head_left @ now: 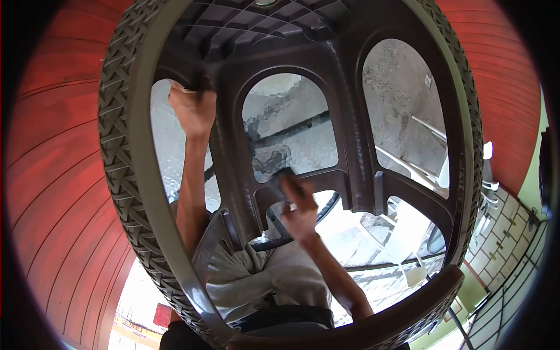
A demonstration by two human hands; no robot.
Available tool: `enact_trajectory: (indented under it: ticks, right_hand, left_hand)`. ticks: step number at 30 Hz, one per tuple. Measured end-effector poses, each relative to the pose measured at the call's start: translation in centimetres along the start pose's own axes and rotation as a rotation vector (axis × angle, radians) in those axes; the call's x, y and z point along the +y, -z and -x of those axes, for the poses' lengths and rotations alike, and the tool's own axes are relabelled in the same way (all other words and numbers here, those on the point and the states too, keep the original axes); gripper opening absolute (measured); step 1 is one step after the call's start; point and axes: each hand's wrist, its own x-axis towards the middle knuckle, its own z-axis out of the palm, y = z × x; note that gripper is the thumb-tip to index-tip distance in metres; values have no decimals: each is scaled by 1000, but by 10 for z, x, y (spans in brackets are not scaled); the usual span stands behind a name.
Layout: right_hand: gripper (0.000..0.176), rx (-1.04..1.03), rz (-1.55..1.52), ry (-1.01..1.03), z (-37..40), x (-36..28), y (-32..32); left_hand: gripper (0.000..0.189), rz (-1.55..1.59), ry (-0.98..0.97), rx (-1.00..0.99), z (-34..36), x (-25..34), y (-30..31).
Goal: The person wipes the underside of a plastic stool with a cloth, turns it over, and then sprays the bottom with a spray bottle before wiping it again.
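Note:
A dark brown moulded plastic chair fills the middle of the view, its ribbed underside at the top and arched openings below. Woven-pattern edging runs down its outer sides. My left hand reaches up at the left opening, fingers closed around the frame there; the fingertips are partly hidden in shadow. Lower and nearer the centre, my right hand is closed on a small dark block, blurred, at the crossbar under the middle opening. Whether it is a brush or a sponge cannot be told.
Wet grey concrete with suds shows through the openings. White plastic furniture stands beyond the chair at right. Red walls curve along both sides. A brick-patterned wall and dark metal bars are at lower right.

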Motion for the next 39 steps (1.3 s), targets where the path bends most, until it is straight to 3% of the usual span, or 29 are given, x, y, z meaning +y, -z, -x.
enact_trajectory:
  ticks: [5, 9, 13, 18, 22, 25, 32, 39]
  right_hand:
    - [55, 305, 166, -102, -34, 43, 52]
    - [58, 155, 61, -134, -2, 18, 15]
    - [71, -22, -180, -40, 31, -23, -35]
    - [73, -140, -215, -74, 25, -38, -38]
    - [72, -254, -212, 58, -16, -41, -33]
    - [70, -223, -140, 140, -65, -40, -50]
    - [47, 12, 4, 192, -190, -34, -82]
    - [33, 129, 264, 124, -231, 15, -4]
  left_hand:
    - [14, 7, -59, 30, 0, -3, -2]
    - [15, 15, -62, 15, 0, 1, -2]
    - [16, 23, -64, 23, 1, -3, -2]
    - [15, 10, -84, 8, 1, -6, -3]
    - [15, 1, -90, 18, -1, -3, -3]
    - [13, 19, -86, 26, 1, 1, -4]
    - [8, 2, -79, 12, 1, 1, -3]
    - [9, 57, -57, -16, 0, 4, -4]
